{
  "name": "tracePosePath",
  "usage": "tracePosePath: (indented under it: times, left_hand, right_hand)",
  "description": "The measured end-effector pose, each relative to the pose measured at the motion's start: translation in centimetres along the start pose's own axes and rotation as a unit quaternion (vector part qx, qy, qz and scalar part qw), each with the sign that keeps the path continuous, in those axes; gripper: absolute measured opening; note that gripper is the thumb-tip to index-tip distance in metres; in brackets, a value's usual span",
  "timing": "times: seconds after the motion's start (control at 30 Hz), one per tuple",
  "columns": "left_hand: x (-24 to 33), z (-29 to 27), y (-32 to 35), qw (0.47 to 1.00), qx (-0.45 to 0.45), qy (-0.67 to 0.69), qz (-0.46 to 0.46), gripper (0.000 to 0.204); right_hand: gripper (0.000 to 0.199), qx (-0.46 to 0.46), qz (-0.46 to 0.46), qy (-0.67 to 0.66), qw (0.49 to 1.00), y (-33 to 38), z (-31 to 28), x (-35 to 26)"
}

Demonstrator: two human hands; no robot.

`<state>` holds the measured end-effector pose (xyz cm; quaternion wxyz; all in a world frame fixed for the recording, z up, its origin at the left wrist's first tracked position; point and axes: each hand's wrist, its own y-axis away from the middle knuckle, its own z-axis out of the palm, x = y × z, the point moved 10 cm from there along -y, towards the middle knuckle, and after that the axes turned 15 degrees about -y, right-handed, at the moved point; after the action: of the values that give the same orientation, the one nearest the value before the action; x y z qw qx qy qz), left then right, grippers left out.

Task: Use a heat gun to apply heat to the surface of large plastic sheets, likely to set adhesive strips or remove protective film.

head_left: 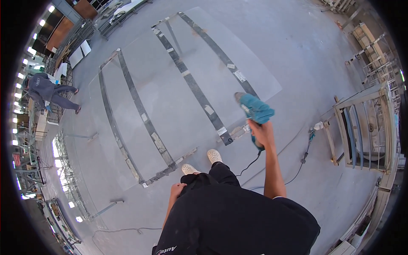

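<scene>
My right hand (262, 132) is closed round the grip of a teal pistol-shaped power tool (257, 109). The tool is held out in front of me, its blunt dull nozzle pointing away to the upper left, and a dark cord (250, 163) trails from the handle. Curled against the black cloth at my left thigh is my left hand (175, 191); what its fingers hold, if anything, is hidden. Beyond my feet, long dark strips (189, 78) with pale label patches run along a large clear sheet (146, 63) low over the floor.
A person in dark clothes (51, 91) stands at far left beside metal racks. On the right are a metal frame stand (363, 127) and a plug connection (314, 131) with cables on the grey floor. Another cable (127, 230) lies at lower left.
</scene>
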<state>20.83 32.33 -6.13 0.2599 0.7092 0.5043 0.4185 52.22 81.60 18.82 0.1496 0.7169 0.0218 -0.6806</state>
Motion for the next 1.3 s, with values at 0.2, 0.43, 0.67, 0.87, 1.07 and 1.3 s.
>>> tracePosePath:
  times: [0.2, 0.43, 0.67, 0.87, 1.07, 1.3]
  left_hand:
    - [0.6, 0.0, -0.3, 1.0, 0.002, 0.01, 0.029, 0.03]
    - [0.4, 0.0, -0.2, 1.0, 0.013, 0.005, 0.02, 0.032]
    - [-1.1, 0.1, -0.1, 0.999, 0.027, 0.01, 0.02, 0.035]
    - [-1.9, 0.1, -0.2, 0.999, 0.026, 0.025, 0.028, 0.034]
    - [-2.0, -0.2, -0.6, 1.0, 0.009, 0.019, 0.015, 0.031]
    - [0.8, -0.2, -1.7, 0.999, -0.002, 0.046, 0.015, 0.029]
  right_hand:
    - [0.02, -0.173, 0.094, -0.033, 0.98, 4.2, 9.4, 2.2]
    - [0.021, -0.193, 0.072, -0.03, 0.978, 3.6, 10.0, 1.9]
    - [0.017, -0.015, 0.008, -0.032, 0.999, -2.3, -0.3, 0.7]
    - [0.031, 0.171, 0.009, -0.06, 0.983, -4.6, -8.0, 0.0]
    - [0.028, 0.048, 0.075, -0.059, 0.994, -1.7, -2.0, 1.6]
    - [0.022, -0.163, 0.182, -0.158, 0.957, 3.1, 8.8, 5.0]
